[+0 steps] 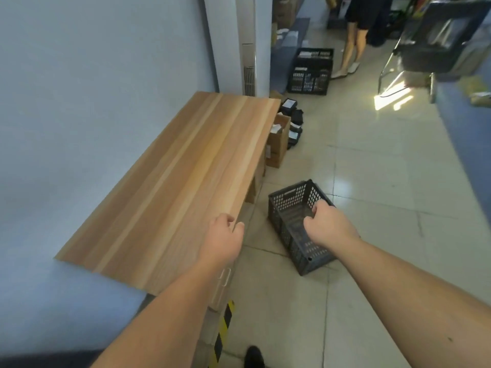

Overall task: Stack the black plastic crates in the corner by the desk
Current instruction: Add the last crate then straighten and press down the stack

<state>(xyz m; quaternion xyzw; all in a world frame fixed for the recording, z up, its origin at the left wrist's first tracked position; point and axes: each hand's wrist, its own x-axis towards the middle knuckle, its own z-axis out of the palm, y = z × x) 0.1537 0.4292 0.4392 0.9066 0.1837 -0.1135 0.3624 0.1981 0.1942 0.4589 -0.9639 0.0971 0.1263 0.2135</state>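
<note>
An empty black plastic crate (288, 208) hangs tilted just above the tiled floor, right of the wooden desk (180, 176). My right hand (328, 225) is closed over the crate's right rim and holds it. My left hand (225, 237) hovers over the desk's front edge with loosely curled fingers and nothing in it. Two more black crates (310, 73), stacked and filled with items, stand on the floor past the desk's far end, by the white pillar.
An open cardboard box (279, 140) and a pile of black packets (293, 120) sit at the desk's far end. A person's legs (352, 46) are beyond the stacked crates. Yellow-black tape (224, 328) marks the floor near my shoe (253, 357). A blue surface (467, 144) runs along the right.
</note>
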